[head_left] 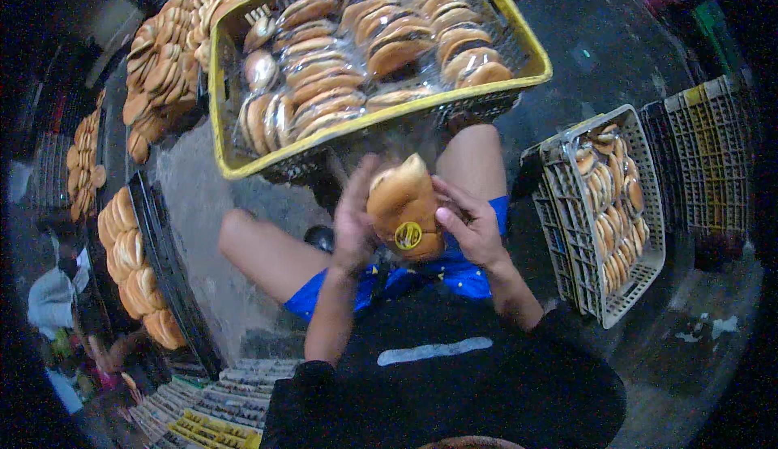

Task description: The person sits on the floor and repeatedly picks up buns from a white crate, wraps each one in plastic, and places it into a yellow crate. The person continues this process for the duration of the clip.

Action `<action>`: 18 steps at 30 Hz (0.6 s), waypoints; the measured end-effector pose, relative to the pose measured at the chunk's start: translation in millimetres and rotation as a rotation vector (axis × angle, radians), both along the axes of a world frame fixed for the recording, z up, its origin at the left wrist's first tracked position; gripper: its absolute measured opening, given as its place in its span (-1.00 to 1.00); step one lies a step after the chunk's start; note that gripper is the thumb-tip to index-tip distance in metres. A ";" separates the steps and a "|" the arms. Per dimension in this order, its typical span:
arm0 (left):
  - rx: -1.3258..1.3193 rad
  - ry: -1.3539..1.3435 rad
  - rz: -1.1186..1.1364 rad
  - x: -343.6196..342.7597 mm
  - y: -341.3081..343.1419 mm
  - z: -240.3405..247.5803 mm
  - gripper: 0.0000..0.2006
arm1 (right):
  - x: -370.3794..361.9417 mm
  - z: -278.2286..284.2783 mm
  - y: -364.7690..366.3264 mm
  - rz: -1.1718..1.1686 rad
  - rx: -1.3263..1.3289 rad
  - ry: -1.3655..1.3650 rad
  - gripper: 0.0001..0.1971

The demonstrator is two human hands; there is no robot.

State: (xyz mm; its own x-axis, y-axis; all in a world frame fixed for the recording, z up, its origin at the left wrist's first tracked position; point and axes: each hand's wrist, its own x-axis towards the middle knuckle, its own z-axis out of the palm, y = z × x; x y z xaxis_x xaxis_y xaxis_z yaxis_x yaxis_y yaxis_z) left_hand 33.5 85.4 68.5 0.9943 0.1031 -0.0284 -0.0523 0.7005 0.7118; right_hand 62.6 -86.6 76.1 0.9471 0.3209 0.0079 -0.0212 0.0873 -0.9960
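Note:
Over my lap is a golden-brown bun (399, 199) with a pale upper tip and a round yellow label; it seems to be in clear wrapping. My right hand (474, 224) grips its right side, the thumb across its front. Along its left side, my left hand (355, 214) is smeared by motion, so I cannot tell if its fingers press on the bun. Just beyond my hands stands a yellow-rimmed crate (374, 121), holding rows of filled buns (397, 40) in clear plastic.
On my right a grey crate (596, 307) of buns stands beside stacked crates (709, 157). To my left are a black tray (174, 283) with buns (138, 262) and, farther off, heaped buns (166, 64). A person (61, 303) is at the far left, near more crates (215, 408).

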 end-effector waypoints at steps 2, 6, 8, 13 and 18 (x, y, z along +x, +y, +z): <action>0.538 -0.032 -0.012 -20.2 -13.6 -6.5 -0.29 | -7.7 -3.5 2.4 -0.145 -0.304 -0.306 -0.79; 0.288 0.072 -0.014 -40.8 -14.5 -18.4 -0.33 | -10.2 17.9 -10.1 -0.113 -0.349 -0.088 -0.82; 0.151 0.104 -0.068 -40.7 -10.7 -16.0 -0.31 | -5.7 3.2 -15.1 0.093 0.043 0.075 -0.76; 0.078 -0.034 -0.465 -45.2 10.2 -16.4 -0.40 | -9.1 -5.7 -0.6 0.471 0.547 0.769 -0.72; 0.216 0.028 -0.004 -49.0 -12.0 9.4 -0.49 | -4.9 -3.7 24.7 0.294 -0.097 0.257 -0.69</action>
